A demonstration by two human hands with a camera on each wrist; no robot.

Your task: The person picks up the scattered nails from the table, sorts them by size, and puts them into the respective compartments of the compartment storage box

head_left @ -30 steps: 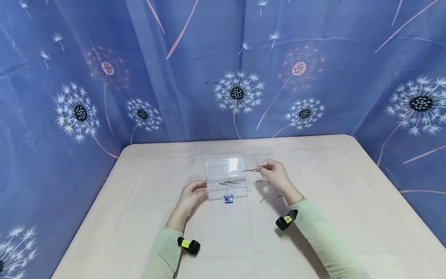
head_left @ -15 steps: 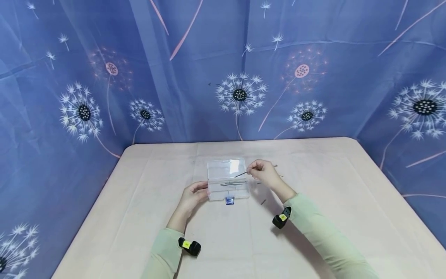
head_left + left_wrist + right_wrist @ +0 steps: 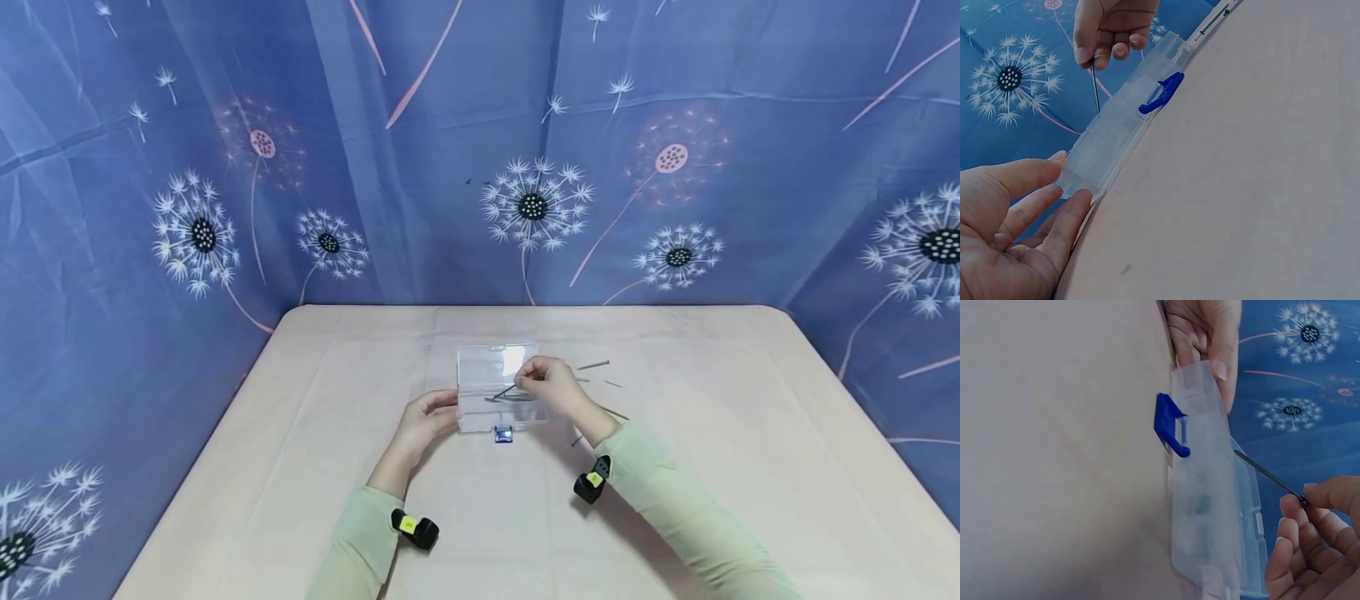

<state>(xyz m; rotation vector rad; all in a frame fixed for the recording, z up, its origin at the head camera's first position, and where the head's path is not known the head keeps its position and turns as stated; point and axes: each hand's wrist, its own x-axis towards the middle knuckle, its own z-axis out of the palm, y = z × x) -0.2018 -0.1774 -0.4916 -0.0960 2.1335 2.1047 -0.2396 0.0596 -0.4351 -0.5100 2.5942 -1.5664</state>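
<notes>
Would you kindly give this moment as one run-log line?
left hand: holds clear box; right hand: pinches nail at box; lid: open; loose nails: on table, right of box

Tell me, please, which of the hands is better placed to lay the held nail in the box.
Probably the right hand: it pinches the nail over the open box. The left hand holds the box by its left end, so using it would likely mean letting go.
</notes>
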